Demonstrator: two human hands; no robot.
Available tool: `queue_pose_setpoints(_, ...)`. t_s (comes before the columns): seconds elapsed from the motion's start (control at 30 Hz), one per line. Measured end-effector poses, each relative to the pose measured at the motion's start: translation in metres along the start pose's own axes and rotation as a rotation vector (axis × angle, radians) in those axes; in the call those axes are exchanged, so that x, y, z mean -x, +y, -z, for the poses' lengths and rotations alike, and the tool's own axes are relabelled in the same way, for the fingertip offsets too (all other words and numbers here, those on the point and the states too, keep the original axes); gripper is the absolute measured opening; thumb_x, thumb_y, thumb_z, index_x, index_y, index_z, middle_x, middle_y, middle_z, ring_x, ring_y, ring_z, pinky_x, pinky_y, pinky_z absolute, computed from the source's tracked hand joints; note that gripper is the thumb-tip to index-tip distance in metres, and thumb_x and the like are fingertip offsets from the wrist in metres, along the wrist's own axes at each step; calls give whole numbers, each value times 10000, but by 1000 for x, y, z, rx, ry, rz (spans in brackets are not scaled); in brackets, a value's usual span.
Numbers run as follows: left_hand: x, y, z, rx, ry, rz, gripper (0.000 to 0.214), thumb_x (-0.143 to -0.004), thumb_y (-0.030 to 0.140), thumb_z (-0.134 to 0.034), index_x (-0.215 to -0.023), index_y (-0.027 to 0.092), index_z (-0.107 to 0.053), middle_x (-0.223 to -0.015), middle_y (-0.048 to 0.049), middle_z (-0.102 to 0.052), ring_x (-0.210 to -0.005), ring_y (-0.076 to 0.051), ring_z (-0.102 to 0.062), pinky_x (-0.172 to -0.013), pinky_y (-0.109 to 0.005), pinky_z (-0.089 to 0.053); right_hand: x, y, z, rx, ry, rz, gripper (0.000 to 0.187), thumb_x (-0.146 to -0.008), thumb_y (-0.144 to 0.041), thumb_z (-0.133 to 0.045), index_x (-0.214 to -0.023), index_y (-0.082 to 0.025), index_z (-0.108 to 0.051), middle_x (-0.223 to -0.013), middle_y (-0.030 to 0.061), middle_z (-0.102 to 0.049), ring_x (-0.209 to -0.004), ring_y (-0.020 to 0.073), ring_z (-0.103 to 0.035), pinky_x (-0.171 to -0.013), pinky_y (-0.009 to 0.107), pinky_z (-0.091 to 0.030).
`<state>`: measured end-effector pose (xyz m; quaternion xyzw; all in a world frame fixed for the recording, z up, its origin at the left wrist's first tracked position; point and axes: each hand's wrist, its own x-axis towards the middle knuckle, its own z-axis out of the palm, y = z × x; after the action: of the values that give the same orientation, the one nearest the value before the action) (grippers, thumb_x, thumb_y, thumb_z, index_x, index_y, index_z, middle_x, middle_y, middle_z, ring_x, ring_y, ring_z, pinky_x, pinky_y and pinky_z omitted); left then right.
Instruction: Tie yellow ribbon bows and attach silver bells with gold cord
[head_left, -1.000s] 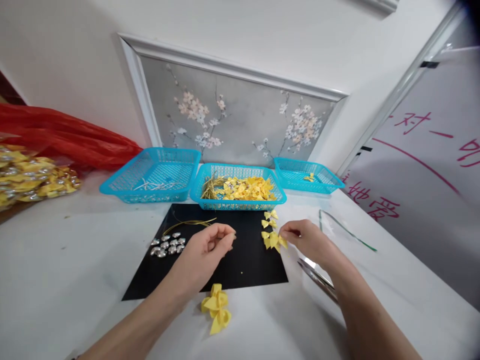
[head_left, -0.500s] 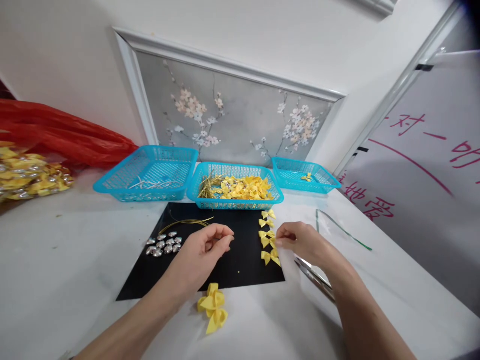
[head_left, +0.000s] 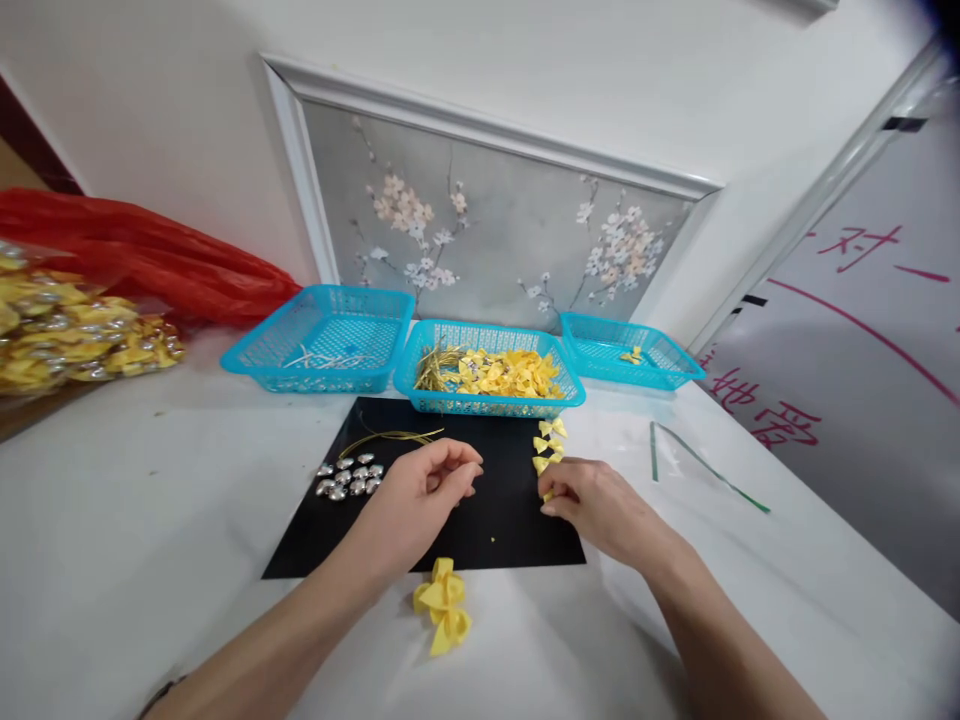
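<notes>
My left hand [head_left: 431,495] is raised over the black mat [head_left: 502,550], thumb and forefinger pinched together; anything between them is too small or hidden to name. On the mat's right edge, my right hand [head_left: 592,505] has its fingers closed round a yellow bow [head_left: 548,495], mostly covered by them. Beyond it small yellow ribbon bows [head_left: 551,428] lie in a column. Left of my left hand sit several shiny silver beads [head_left: 351,478], with thin gold wires [head_left: 390,436] behind them. A larger yellow bow cluster [head_left: 444,605] rests on the table in front of the mat.
Three blue baskets stand at the back: the left basket [head_left: 330,380] holds white sticks, the middle basket [head_left: 487,405] yellow bows and gold wire, the right basket [head_left: 637,372] a little yellow piece. Bagged yellow decorations [head_left: 82,335] lie far left. A green-edged clear strip [head_left: 712,465] lies right.
My right hand has come down onto the lower bows and closed there, covering them. The metal tool beside it is now hidden by my arm. The view has shifted slightly left.
</notes>
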<state>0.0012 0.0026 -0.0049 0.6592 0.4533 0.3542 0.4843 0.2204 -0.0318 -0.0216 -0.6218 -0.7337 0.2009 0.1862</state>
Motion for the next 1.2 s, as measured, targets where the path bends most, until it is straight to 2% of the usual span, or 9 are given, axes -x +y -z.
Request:
queue_pose_setpoints(0.2, 1, 1, 5, 10, 52, -5, 159, -800, 311, -558, -840, 184, -644, -831, -23, -680, -728, -169, -635, -668, -292, -510, 3, -16, -5, -84, 69, 84, 99, -816, -161, -606, -787, -229, -672, -786, -6, -628, -665, 134, -559, -625, 250, -396)
queue_pose_setpoints(0.3, 3, 5, 8, 14, 83, -18, 167, -803, 322, -560, -839, 187, -652, -824, -20, -681, -734, -175, -636, -677, -301, -518, 5, -36, -25, -221, 79, 215, 141, -849, -149, -581, -895, -232, -685, -839, 8, -630, -725, 137, -594, -677, 245, -442)
queue_pose_setpoints(0.4, 4, 8, 9, 15, 107, -33, 164, -799, 322, -564, -834, 191, -656, -802, -13, -673, -725, -173, -630, -677, -301, -525, 6, -55, -49, -257, -1, 334, 243, -867, -115, -547, -1052, -226, -661, -972, 41, -621, -860, 152, -614, -779, 255, -469)
queue_pose_setpoints(0.5, 3, 8, 9, 18, 116, -43, 149, -793, 304, -565, -829, 194, -659, -800, -12, -672, -717, -172, -626, -669, -304, -531, 5, -64, -64, -126, -46, 408, 208, -870, -86, -508, -910, -206, -674, -908, 43, -615, -855, 176, -591, -779, 287, -464)
queue_pose_setpoints(0.57, 3, 8, 9, 18, 112, -48, 149, -794, 302, -567, -833, 192, -661, -806, -15, -675, -722, -173, -627, -676, -307, -531, 4, -64, -64, -131, -22, 405, 205, -861, -54, -486, -811, -188, -633, -860, 34, -595, -805, 165, -574, -733, 272, -455)
queue_pose_setpoints(0.7, 2, 7, 9, 10, 91, -52, 162, -799, 317, -574, -824, 182, -660, -805, -14, -675, -725, -172, -631, -697, -309, -526, 3, -57, -52, -264, 112, 311, 187, -862, -28, -460, -809, -179, -556, -821, 12, -556, -729, 131, -540, -658, 243, -425)
queue_pose_setpoints(0.87, 0, 5, 9, -2, 88, -37, 170, -810, 324, -573, -845, 181, -657, -802, -14, -673, -735, -174, -633, -703, -308, -523, 11, -68, -52, -216, -87, 417, 139, -830, -117, -616, -927, -217, -619, -975, 12, -619, -925, 170, -567, -810, 301, -411)
queue_pose_setpoints(1.0, -1, 2, 9, 1, 86, -27, 161, -813, 321, -577, -852, 184, -652, -821, -16, -671, -752, -178, -636, -704, -307, -525, 14, -76, -59, -106, -151, 417, 106, -833, -109, -604, -767, -192, -607, -908, 1, -608, -853, 160, -557, -806, 342, -386)
queue_pose_setpoints(1.2, 0, 4, 10, 16, 65, -7, 204, -835, 367, -560, -847, 183, -648, -837, -25, -671, -762, -179, -634, -690, -292, -516, 6, -63, -47, -456, 87, 271, 133, -831, -75, -557, -767, -191, -564, -736, -34, -570, -666, 101, -518, -624, 215, -382)
